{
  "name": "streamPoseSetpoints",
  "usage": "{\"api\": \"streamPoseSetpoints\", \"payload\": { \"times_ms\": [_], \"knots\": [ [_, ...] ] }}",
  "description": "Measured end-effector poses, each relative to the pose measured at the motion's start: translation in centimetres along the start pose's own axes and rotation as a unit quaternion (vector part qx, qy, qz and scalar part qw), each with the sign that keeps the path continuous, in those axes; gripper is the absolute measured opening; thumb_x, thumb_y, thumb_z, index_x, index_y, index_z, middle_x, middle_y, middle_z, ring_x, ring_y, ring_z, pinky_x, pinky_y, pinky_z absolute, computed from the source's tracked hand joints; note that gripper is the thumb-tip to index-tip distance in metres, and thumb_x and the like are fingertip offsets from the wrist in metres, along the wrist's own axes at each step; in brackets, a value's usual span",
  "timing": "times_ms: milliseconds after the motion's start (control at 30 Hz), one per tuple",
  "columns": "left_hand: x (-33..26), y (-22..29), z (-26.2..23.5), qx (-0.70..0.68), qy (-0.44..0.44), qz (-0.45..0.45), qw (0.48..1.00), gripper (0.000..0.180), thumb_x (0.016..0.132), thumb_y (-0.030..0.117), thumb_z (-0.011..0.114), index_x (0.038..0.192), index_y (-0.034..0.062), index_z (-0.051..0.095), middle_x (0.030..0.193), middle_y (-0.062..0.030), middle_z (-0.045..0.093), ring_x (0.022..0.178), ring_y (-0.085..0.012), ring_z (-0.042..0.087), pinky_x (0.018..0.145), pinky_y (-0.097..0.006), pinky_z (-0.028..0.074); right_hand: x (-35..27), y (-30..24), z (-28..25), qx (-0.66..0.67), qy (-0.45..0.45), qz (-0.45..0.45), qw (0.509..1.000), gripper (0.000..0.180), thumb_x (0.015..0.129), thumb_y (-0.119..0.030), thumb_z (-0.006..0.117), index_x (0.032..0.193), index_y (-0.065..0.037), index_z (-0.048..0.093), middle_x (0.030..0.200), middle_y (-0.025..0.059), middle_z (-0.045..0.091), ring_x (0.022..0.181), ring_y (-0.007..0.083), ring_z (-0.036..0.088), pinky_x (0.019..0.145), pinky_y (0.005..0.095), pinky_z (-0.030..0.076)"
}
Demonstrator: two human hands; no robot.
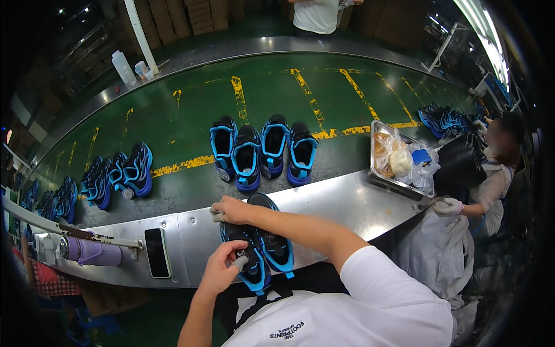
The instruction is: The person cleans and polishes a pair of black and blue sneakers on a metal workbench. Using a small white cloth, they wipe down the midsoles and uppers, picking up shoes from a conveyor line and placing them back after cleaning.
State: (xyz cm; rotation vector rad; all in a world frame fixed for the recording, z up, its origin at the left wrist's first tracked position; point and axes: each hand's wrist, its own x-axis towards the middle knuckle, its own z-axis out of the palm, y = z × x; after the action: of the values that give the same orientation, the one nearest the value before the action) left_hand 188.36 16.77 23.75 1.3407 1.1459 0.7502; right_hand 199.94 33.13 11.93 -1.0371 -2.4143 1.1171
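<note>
Two black and blue sports shoes (pixel 276 246) lie side by side on the steel ledge (pixel 347 202) in front of me, toes pointing away. My right hand (pixel 230 210) reaches across and grips the toe end of the left shoe (pixel 254 272), with pale covers on its fingertips. My left hand (pixel 222 267) is closed on a small grey piece (pixel 240 262) held against the heel opening of that same shoe.
Several matching shoes (pixel 260 151) stand on the green conveyor belt (pixel 191 104), with more shoes (pixel 118 173) at left. A metal tray of plastic bags (pixel 399 159) sits right. A phone (pixel 156 253) and purple bottle (pixel 95 253) lie left. A co-worker's gloved hand (pixel 448 206) rests at right.
</note>
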Motion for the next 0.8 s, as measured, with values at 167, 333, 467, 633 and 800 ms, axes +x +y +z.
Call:
{"api": "streamPoseSetpoints", "payload": {
  "times_ms": [167,333,467,633,800],
  "knots": [
    [-0.5,1.1,0.1,0.132,0.101,0.033,0.986,0.039,0.074,-0.001,0.065,0.113,0.0038,0.063,0.092,-0.0044,0.054,0.077,-0.0146,0.047,0.071,-0.025,0.042,0.6,-1.8,-1.3,0.014,0.004,-0.011,1.0,0.036,0.086,-0.035,0.067,0.115,-0.014,0.065,0.095,0.0228,0.059,0.097,0.0405,0.057,0.087,0.0448,0.046],
    [-0.5,-3.6,-1.1,0.095,0.09,0.034,0.991,0.038,0.075,0.003,0.071,0.112,0.0029,0.061,0.093,-0.0026,0.055,0.081,-0.0128,0.047,0.072,-0.025,0.041,2.1,1.2,2.5,0.034,0.007,-0.025,0.999,0.037,0.085,-0.036,0.067,0.114,-0.013,0.065,0.091,0.022,0.061,0.094,0.0399,0.058,0.085,0.0453,0.047],
    [-0.9,-18.1,-2.4,0.151,0.197,0.003,0.969,0.042,0.071,0.02,0.083,0.102,0.0035,0.061,0.085,-0.004,0.053,0.071,-0.0163,0.047,0.065,-0.028,0.042,5.4,7.6,14.9,-0.068,0.015,-0.046,0.997,0.033,0.081,-0.036,0.068,0.101,-0.011,0.069,0.096,0.0183,0.066,0.093,0.0378,0.062,0.084,0.0451,0.05],
    [0.4,-51.0,-17.9,0.064,0.016,0.091,0.994,0.035,0.079,0.001,0.066,0.114,0.0028,0.064,0.091,-0.0022,0.051,0.083,-0.0132,0.046,0.079,-0.023,0.039,19.0,20.9,41.0,-0.001,0.042,-0.052,0.998,0.036,0.081,-0.042,0.069,0.102,-0.013,0.071,0.089,0.02,0.068,0.087,0.039,0.063,0.08,0.0457,0.05],
    [-2.5,-57.0,-19.8,0.089,0.112,0.067,0.987,0.038,0.077,0.007,0.07,0.113,0.0035,0.059,0.099,-0.0051,0.054,0.089,-0.0162,0.051,0.084,-0.029,0.042,21.1,20.6,47.4,0.012,0.017,-0.042,0.999,0.036,0.084,-0.039,0.068,0.107,-0.012,0.07,0.088,0.0219,0.064,0.09,0.0385,0.062,0.082,0.0444,0.048]
  ]
}}
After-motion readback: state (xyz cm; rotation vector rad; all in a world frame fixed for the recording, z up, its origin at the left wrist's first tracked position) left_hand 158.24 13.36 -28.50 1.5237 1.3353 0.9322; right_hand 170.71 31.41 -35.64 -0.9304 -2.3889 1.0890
